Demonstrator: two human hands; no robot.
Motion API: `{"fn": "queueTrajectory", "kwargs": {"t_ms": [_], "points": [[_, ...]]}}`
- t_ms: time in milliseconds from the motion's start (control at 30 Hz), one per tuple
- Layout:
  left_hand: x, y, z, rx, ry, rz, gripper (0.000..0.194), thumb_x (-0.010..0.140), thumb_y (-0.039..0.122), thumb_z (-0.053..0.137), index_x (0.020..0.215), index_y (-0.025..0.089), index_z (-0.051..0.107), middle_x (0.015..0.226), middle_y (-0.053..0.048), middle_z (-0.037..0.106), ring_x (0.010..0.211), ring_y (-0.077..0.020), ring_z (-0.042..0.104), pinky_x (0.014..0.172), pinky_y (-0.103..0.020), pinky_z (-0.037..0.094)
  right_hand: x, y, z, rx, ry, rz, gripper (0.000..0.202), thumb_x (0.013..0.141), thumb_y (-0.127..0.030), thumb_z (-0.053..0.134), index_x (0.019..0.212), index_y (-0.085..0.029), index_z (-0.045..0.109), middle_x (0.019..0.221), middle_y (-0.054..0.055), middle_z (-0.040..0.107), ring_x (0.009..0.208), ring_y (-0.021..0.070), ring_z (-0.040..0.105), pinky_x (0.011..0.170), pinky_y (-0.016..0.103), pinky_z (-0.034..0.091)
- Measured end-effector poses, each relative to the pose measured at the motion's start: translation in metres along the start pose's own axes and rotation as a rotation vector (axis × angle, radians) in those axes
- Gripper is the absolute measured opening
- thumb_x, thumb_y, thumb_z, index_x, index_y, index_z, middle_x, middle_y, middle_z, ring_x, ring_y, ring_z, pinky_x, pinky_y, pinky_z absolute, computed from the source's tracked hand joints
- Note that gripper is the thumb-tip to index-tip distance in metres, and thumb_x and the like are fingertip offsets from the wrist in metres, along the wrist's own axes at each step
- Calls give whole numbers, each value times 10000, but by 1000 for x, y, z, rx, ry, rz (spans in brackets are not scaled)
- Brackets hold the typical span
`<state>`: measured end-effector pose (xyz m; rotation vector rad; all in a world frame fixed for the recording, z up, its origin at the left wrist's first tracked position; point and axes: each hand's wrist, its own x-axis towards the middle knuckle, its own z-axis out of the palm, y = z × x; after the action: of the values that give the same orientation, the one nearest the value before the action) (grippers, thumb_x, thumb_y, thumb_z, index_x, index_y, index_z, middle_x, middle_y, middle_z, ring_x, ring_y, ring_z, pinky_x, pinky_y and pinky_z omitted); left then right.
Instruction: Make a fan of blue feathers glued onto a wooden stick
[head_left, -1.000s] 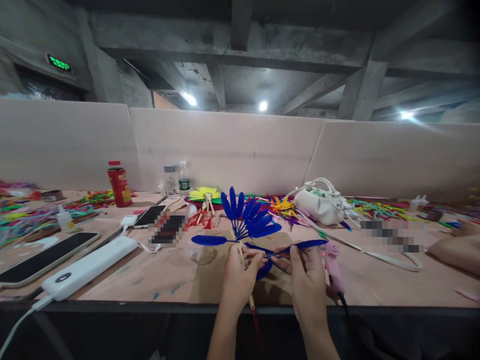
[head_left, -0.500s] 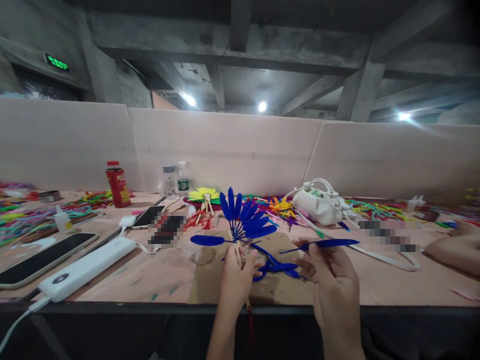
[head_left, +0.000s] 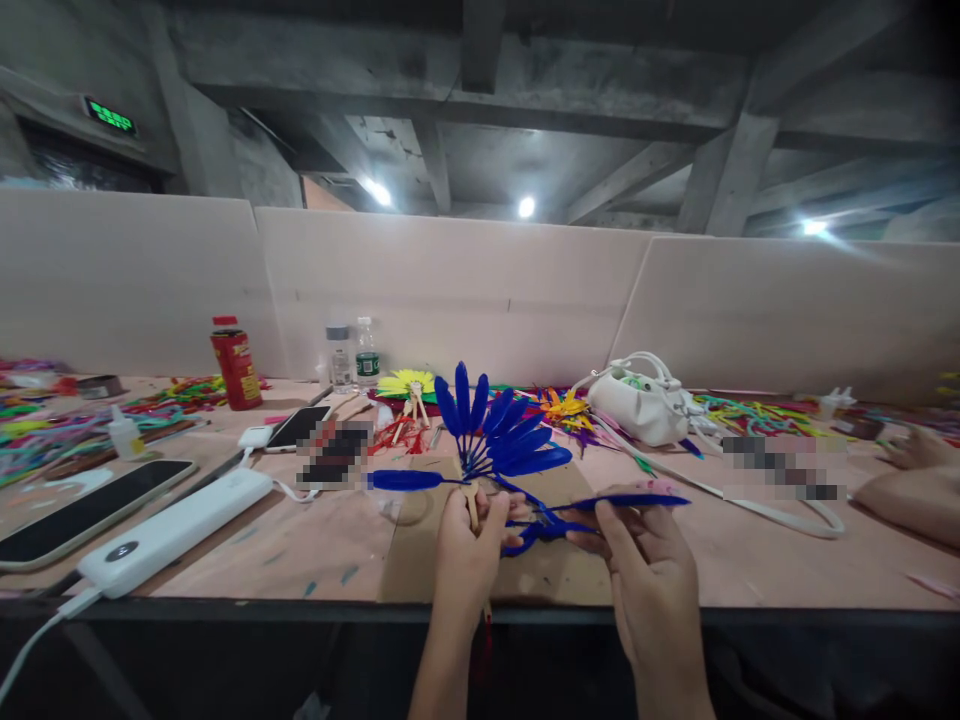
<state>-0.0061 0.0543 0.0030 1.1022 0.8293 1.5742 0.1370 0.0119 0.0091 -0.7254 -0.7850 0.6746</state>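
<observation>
My left hand (head_left: 469,540) is closed around the wooden handle (head_left: 472,505) of a feather fan, with a red tassel hanging below. Blue feathers (head_left: 480,420) spread upward from the handle's head, and one points out flat to the left. Between the thumb and fingers of my right hand (head_left: 649,560) is a single loose blue feather (head_left: 637,499), held level with its quill toward the fan. More blue feathers (head_left: 551,530) lie on a brown cardboard sheet (head_left: 420,570) between and behind my hands.
A white power bank (head_left: 176,530) and phones (head_left: 97,510) lie left. Behind stand a red bottle (head_left: 235,365), clear bottles (head_left: 366,355), a yellow feather fan (head_left: 409,385) and a white handbag (head_left: 637,405). Another person's arm (head_left: 911,495) rests at the right.
My right hand has moved left and slightly down, bringing the loose feather closer to the fan. My left hand keeps its hold on the handle, and the fan has shifted slightly.
</observation>
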Motion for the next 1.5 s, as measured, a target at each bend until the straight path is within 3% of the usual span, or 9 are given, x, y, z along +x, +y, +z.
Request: {"fn": "queueTrajectory", "kwargs": {"t_ms": [267, 467, 800, 900, 1067, 1133, 1233, 1333, 1500], "points": [[-21, 23, 5, -175, -128, -55, 505, 653, 301, 949, 854, 221, 492, 895, -98, 838, 819, -259, 816, 605, -259, 618, -11, 6, 0, -67, -123, -53, 214, 835, -337, 843, 943, -195, 725, 863, 50, 805, 746, 216, 796, 671, 292, 684], [-21, 20, 7, -138, 55, -16, 459, 665, 236, 908, 821, 226, 477, 745, -7, 794, 702, -188, 779, 576, -232, 607, -9, 15, -2, -17, -159, 25, 217, 839, -351, 840, 954, -190, 752, 865, 62, 808, 772, 236, 799, 689, 308, 681], [-15, 17, 4, -123, 131, -8, 583, 578, 207, 935, 854, 246, 423, 733, 7, 777, 642, -160, 728, 534, -200, 553, -10, 20, 13, 35, -39, 116, 302, 789, -401, 864, 894, -143, 747, 791, 69, 806, 692, 237, 782, 654, 335, 673], [-15, 18, 1, -88, 90, -33, 554, 596, 301, 944, 861, 243, 461, 731, 26, 731, 646, -165, 716, 483, -192, 523, -8, 19, 10, 18, 11, 107, 357, 742, -409, 892, 937, -157, 732, 849, 58, 805, 736, 247, 783, 665, 356, 671], [-14, 21, -13, -18, -143, -170, 473, 861, 660, 658, 872, 196, 565, 568, 51, 585, 416, -63, 457, 375, -139, 187, 5, -1, -15, -37, 96, -37, 327, 753, -390, 892, 942, -183, 722, 801, 11, 755, 622, 162, 708, 557, 248, 591], [-14, 21, -18, -17, -241, -181, 493, 886, 681, 609, 869, 192, 550, 585, 46, 605, 391, -33, 346, 396, -151, 173, 12, -22, -21, -38, -39, -76, 274, 787, -380, 865, 936, -210, 711, 834, 13, 741, 591, 150, 680, 492, 232, 552], [-16, 20, -19, 24, -326, -184, 441, 930, 655, 562, 907, 224, 476, 637, 32, 674, 378, -40, 359, 394, -158, 208, 27, -60, -13, -205, -284, -126, 245, 807, -405, 839, 912, -219, 718, 841, 42, 734, 548, 159, 652, 403, 231, 507], [-19, 21, -17, 72, -365, -203, 362, 973, 586, 530, 938, 230, 475, 705, 11, 715, 379, -52, 446, 375, -153, 240, 45, -89, 12, -486, -513, -152, 261, 862, -459, 760, 910, -203, 751, 663, 29, 689, 509, 175, 637, 411, 249, 502], [-21, 26, -19, 144, -386, -156, 352, 941, 562, 581, 921, 212, 547, 538, 48, 609, 370, -86, 510, 354, -152, 309, 68, -109, 61, -927, -929, -408, 184, 944, -304, 640, 790, -219, 692, 666, -17, 676, 589, 145, 607, 536, 243, 448]]}}
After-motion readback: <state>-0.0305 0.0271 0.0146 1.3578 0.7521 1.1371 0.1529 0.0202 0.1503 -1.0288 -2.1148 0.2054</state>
